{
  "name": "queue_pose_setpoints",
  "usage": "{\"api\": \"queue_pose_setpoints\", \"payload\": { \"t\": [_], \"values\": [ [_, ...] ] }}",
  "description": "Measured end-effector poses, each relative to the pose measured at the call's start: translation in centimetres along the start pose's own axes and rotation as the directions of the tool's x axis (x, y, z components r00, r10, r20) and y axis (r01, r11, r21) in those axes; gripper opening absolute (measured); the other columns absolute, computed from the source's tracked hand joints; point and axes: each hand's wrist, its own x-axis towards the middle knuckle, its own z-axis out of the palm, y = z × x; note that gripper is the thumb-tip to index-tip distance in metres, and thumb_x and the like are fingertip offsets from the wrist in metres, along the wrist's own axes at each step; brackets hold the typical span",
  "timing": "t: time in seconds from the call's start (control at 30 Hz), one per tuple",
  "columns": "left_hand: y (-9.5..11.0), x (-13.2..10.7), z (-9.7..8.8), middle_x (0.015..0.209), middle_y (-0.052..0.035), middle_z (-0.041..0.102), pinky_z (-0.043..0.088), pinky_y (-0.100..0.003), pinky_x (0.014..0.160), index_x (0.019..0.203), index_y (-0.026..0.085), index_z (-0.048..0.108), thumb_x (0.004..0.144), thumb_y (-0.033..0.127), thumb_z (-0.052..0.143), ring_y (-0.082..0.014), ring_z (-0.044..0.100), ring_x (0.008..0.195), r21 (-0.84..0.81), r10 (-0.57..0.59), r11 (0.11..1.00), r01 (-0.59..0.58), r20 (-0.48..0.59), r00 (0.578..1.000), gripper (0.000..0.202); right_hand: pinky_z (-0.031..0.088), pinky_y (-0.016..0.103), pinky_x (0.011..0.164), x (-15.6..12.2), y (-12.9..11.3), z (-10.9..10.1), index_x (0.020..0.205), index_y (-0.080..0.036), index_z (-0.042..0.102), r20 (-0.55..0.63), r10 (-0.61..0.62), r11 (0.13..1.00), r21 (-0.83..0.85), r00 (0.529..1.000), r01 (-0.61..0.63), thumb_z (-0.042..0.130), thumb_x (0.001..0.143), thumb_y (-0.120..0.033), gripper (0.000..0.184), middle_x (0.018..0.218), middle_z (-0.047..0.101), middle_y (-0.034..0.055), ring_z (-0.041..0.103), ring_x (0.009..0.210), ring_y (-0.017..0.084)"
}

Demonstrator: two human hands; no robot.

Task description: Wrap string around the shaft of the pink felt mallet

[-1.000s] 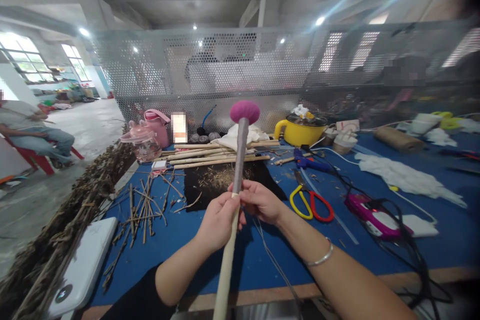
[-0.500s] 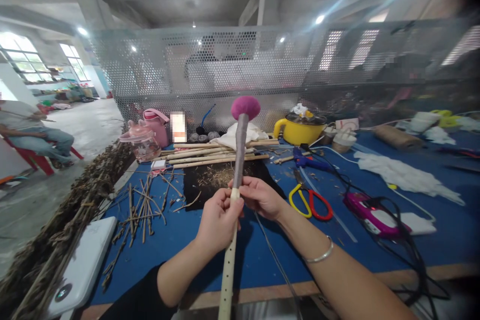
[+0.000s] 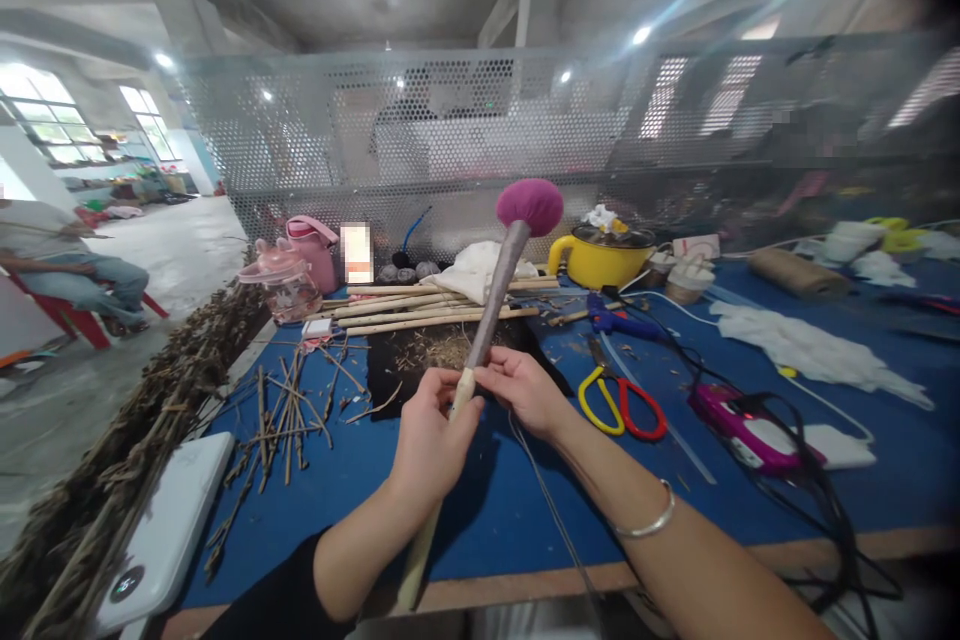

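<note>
The left hand (image 3: pixel 433 435) has its fingers curled round the stick (image 3: pixel 465 385), which I see slanting from seven o'clock to one, pink head (image 3: pixel 530 206) topmost. At three o'clock, the right hand (image 3: pixel 525 392) pinches it near the lower end of the grey wrap (image 3: pixel 498 296).

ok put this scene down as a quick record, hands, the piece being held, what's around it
left hand: wrapped around the bare part of the stick
right hand: fingertips at the lower end of the gray wrapping
held piece: tilted, its magenta rounded head uppermost
loose strands: gray thread hanging below the right hand
right side: scissors with one yellow and one red handle; blue glue gun
left side: dry twigs
behind: pale wooden rods; yellow pot
</note>
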Motion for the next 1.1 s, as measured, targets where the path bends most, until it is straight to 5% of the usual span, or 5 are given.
{"api": "queue_pose_setpoints", "payload": {
  "t": [0.23, 0.33, 0.6, 1.0, 1.1],
  "values": [
    [0.8, -0.7, 0.5, 0.068, 0.0016, 0.059, 0.038, -0.018, 0.038, 0.091, 0.018, 0.042, 0.080, 0.040, 0.052, -0.0063, 0.050, 0.039, -0.272, -0.057, 0.956, 0.107, 0.185, 0.981, 0.027, 0.031, 0.019, 0.039, -0.3, -0.1, -0.5, 0.093, -0.014, 0.055, 0.234, 0.024, 0.968, 0.238, 0.972, -0.081, 0.068, 0.067, -0.041, 0.039, 0.059, 0.054, -0.0015, 0.043, 0.041, 0.007],
    [1.2, -0.8, 0.5, 0.073, -0.0011, 0.060, 0.040, -0.018, 0.039, 0.090, 0.017, 0.043, 0.081, 0.043, 0.048, -0.0077, 0.054, 0.043, -0.273, -0.109, 0.943, 0.189, 0.283, 0.953, 0.028, 0.030, 0.019, 0.038, -0.3, 0.0, -0.6, 0.089, -0.014, 0.056, 0.192, 0.019, 0.980, 0.190, 0.981, -0.056, 0.067, 0.069, -0.038, 0.033, 0.060, 0.055, -0.0009, 0.043, 0.040, 0.007],
    [-0.1, -0.8, 0.5, 0.076, 0.0027, 0.055, 0.036, -0.015, 0.033, 0.101, 0.022, 0.042, 0.074, 0.034, 0.059, -0.0054, 0.049, 0.044, -0.004, -0.083, 0.997, 0.083, 0.028, 0.996, 0.034, 0.038, 0.020, 0.051, 0.2, 0.1, 0.5, 0.079, -0.012, 0.056, 0.062, 0.042, 0.990, 0.135, 0.997, -0.050, 0.070, 0.066, -0.034, 0.029, 0.064, 0.056, -0.0007, 0.051, 0.056, 0.009],
    [0.6, -1.7, 1.5, 0.072, 0.0038, 0.055, 0.029, -0.014, 0.027, 0.088, 0.020, 0.035, 0.083, 0.043, 0.044, -0.0024, 0.039, 0.032, -0.361, -0.080, 0.924, 0.127, 0.143, 0.986, 0.025, 0.029, 0.016, 0.036, -0.2, 0.2, 0.0, 0.093, -0.014, 0.053, 0.317, 0.044, 0.938, 0.314, 0.947, -0.149, 0.064, 0.073, -0.033, 0.030, 0.058, 0.058, -0.0013, 0.047, 0.038, 0.006],
    [0.4, -1.4, 1.3, 0.073, 0.0027, 0.054, 0.036, -0.016, 0.031, 0.090, 0.020, 0.037, 0.084, 0.044, 0.042, -0.0045, 0.045, 0.037, -0.293, -0.121, 0.942, 0.164, 0.162, 0.979, 0.025, 0.031, 0.017, 0.037, -0.2, 0.4, 0.2, 0.089, -0.014, 0.053, 0.272, 0.049, 0.951, 0.281, 0.961, -0.128, 0.065, 0.073, -0.032, 0.027, 0.057, 0.058, -0.0014, 0.048, 0.038, 0.007]
  ]
}}
